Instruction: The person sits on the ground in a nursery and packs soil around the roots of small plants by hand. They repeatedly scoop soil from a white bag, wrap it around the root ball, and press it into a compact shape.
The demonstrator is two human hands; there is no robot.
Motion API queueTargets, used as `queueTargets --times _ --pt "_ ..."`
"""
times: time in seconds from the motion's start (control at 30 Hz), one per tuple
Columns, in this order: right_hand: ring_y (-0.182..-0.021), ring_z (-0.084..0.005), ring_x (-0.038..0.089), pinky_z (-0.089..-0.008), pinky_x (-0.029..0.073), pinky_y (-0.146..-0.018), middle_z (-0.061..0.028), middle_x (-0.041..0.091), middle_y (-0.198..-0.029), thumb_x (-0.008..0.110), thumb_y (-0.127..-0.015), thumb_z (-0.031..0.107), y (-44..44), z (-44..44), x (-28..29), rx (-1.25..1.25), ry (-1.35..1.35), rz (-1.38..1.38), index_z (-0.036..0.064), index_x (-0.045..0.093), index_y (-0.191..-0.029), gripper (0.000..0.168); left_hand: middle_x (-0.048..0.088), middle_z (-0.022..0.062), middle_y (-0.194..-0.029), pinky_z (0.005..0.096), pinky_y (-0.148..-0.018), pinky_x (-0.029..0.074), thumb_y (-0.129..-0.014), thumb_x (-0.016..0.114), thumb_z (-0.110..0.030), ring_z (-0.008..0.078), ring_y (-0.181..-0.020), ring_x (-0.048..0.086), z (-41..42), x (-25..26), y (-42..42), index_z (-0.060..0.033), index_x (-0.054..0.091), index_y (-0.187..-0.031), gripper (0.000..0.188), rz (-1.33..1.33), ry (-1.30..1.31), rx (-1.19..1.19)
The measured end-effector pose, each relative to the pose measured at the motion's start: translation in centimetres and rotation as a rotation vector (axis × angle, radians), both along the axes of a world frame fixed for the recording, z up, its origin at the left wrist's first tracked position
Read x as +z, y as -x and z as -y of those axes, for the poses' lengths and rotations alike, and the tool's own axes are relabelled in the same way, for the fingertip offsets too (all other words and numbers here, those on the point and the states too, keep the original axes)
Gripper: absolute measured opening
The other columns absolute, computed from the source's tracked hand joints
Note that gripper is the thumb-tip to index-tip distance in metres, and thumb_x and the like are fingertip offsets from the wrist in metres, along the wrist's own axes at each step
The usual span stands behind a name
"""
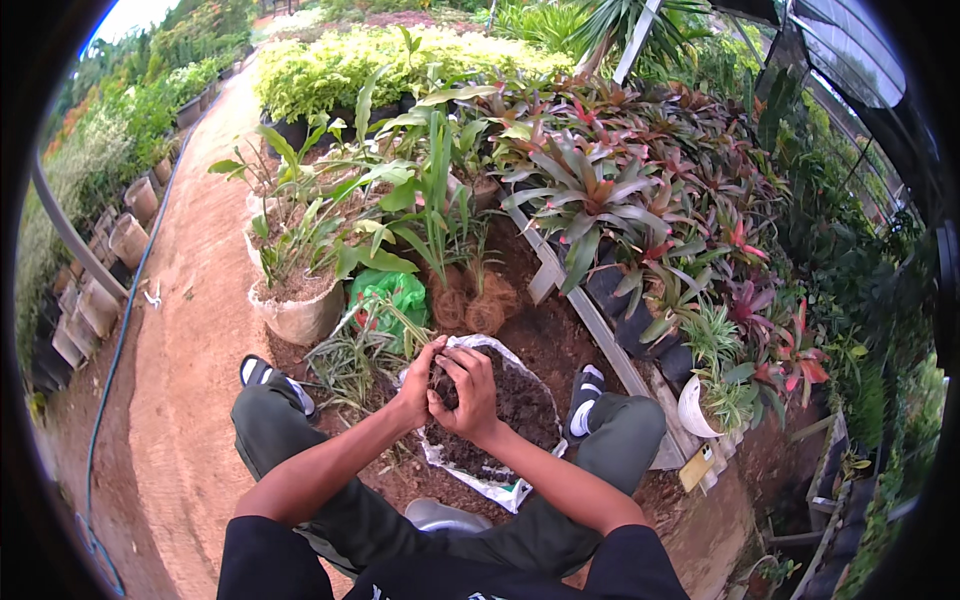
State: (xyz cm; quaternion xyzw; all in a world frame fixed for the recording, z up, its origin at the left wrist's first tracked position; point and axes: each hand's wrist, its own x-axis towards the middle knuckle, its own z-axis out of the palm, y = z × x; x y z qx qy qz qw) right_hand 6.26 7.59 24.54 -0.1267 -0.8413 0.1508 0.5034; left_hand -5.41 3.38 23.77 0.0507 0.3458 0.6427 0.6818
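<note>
Above an open white sack of dark soil, my left hand and my right hand are cupped together. Between the palms is a dark clump of soil and roots, mostly covered by my fingers. Narrow green leaves rise from the fingertips and seem to belong to the same plant. Just left of the sack lies a heap of loose narrow-leaved plants. Behind it sits a green plastic bag. Two plants with fibre-wrapped root balls stand beyond the sack.
A planted fabric pot stands front left. Potted bromeliads fill the right, behind a wooden rail. A yellow phone lies by a white pot. A blue hose runs along the dirt path.
</note>
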Motion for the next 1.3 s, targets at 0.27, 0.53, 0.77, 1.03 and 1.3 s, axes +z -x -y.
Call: queueTargets --times 0.27,0.53,0.77,1.03,1.3 --pt "-0.107 -0.0394 0.056 -0.0488 0.044 -0.094 -0.0209 0.057 -0.119 0.061 -0.089 0.029 -0.1 -1.6 -0.5 0.065 0.267 -0.106 0.000 0.050 -0.126 0.048 0.063 0.0015 -0.100 0.0318 -0.088 0.047 -0.099 0.052 -0.040 0.0154 -0.095 0.060 0.0 2.0 -0.4 -0.0110 0.060 -0.109 0.032 -0.192 -0.048 0.049" --pt "-0.124 -0.0390 0.046 -0.0503 0.036 -0.105 -0.0197 0.048 -0.134 0.062 -0.092 0.038 0.1 -0.7 -0.1 0.006 0.052 0.061 0.004 0.045 -0.134 0.056 0.065 0.0013 -0.102 0.0325 -0.083 0.051 -0.097 0.053 -0.044 0.0159 -0.092 0.063 -0.4 1.8 -0.4 -0.0146 0.062 -0.107 0.032 0.005 0.020 0.115" --pt "-0.121 -0.0386 0.050 -0.0506 0.039 -0.103 -0.0183 0.051 -0.131 0.063 -0.091 0.036 0.0 -0.9 -0.2 0.041 0.048 0.105 0.004 0.051 -0.130 0.052 0.066 0.0022 -0.102 0.0327 -0.086 0.051 -0.097 0.052 -0.044 0.0170 -0.095 0.063 -0.5 -0.4 -0.3 -0.0165 0.062 -0.107 0.031 0.048 0.000 0.140" --pt "-0.117 -0.0380 0.054 -0.0485 0.042 -0.102 -0.0190 0.057 -0.126 0.061 -0.091 0.026 -0.3 -1.9 -0.8 0.078 0.251 -0.043 0.001 0.054 -0.128 0.045 0.063 0.0013 -0.110 0.0333 -0.088 0.050 -0.098 0.052 -0.042 0.0159 -0.097 0.062 -0.6 2.2 -0.2 -0.0150 0.059 -0.119 0.035 -0.124 0.071 0.041" --pt "-0.123 -0.0385 0.052 -0.0471 0.041 -0.104 -0.0199 0.054 -0.131 0.057 -0.094 0.024 -0.4 -1.3 -0.1 0.077 0.298 -0.054 0.001 0.056 -0.128 0.041 0.064 0.0009 -0.104 0.0324 -0.085 0.050 -0.097 0.053 -0.039 0.0153 -0.095 0.061 -0.7 1.1 0.0 -0.0141 0.060 -0.116 0.032 -0.086 -0.025 0.080"
